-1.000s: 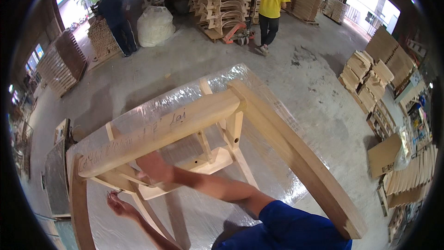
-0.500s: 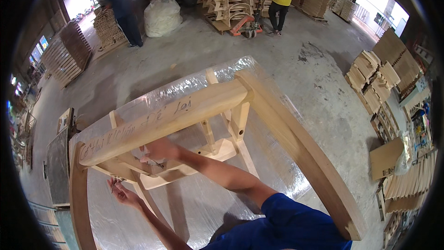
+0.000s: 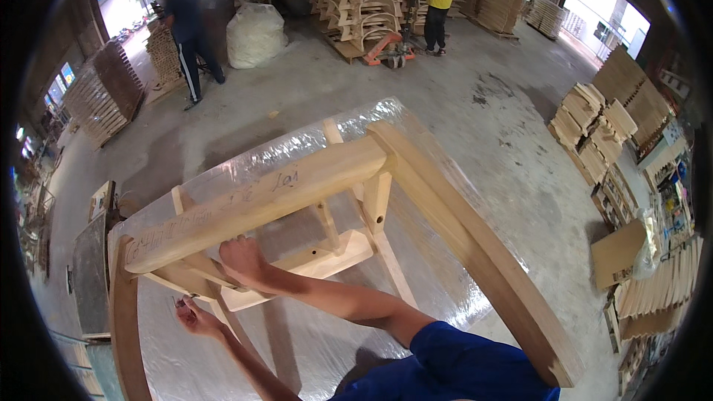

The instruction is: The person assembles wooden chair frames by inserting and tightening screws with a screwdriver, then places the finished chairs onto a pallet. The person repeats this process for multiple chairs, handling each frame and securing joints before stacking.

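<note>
The pale wooden frame [image 3: 260,199] lies in front of me on a surface covered in clear plastic film [image 3: 316,334], its broad rail running across between me and the far edge. My right hand [image 3: 243,261] is inside the frame, just on my side of that rail and above the lower crosspiece [image 3: 319,265], fingers curled in; I cannot tell whether they close on anything. My left hand [image 3: 199,319] is lower and further left, near the corner where the rail meets the left bar [image 3: 126,319]. Its fingers are bent together beside a small, thin dark thing [image 3: 191,296], and I cannot make out whether I am pinching it or what it is.

My right fingertips are turned away from view, and my right forearm [image 3: 334,301] covers part of the crosspiece. The near end of the left bar is cut off by the lower edge; my blue sleeve [image 3: 460,349] overlaps the end of the right bar [image 3: 475,245].

The wood looks smooth and bare, with rounded edges on the rail, dark handwriting along it, and small round holes in the crosspiece.
</note>
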Demonstrator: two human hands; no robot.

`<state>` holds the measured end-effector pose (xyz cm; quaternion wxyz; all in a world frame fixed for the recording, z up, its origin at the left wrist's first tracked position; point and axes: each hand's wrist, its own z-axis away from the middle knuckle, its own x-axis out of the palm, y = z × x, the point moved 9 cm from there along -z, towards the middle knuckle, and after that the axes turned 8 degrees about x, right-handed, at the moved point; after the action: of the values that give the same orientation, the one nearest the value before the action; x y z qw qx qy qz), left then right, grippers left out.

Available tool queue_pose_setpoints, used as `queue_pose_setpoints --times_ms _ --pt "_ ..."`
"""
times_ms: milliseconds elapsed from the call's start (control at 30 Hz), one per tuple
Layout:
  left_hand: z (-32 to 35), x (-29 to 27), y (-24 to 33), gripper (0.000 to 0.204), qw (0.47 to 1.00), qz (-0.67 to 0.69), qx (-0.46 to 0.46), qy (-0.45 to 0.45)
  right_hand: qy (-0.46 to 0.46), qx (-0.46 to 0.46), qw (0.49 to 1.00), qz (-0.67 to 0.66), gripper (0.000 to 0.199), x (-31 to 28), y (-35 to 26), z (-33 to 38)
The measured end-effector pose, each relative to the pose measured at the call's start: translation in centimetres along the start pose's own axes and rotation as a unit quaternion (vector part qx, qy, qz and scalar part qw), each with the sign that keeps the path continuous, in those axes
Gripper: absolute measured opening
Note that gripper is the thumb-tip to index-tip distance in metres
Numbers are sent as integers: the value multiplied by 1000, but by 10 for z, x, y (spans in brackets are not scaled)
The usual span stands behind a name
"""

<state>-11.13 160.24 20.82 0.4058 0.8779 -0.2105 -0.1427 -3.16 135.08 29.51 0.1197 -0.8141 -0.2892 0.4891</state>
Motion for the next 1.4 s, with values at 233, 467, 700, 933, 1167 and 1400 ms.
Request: queue_pose_setpoints --times_ms 233,467,700,933,1167,1400 --pt "12 39 18 26 969 238 -17 -67 -34 -195 977 -85 21 -17 43 -19" --pt "12 22 3 22 992 119 -34 -21 -202 30 974 -94 32 18 24 4" --pt "26 51 16 40 953 257 58 -150 -314 -70 878 -354 28 24 73 -3" --pt "2 18 4 16 956 289 0 -51 -187 34 828 -528 15 12 47 -10" --pt "-6 6 5 8 992 116 -17 -45 -125 -7 908 -401 19 4 49 -28" --pt "-4 9 20 17 986 145 8 -83 -48 -43 958 -281 18 -5 46 -23"
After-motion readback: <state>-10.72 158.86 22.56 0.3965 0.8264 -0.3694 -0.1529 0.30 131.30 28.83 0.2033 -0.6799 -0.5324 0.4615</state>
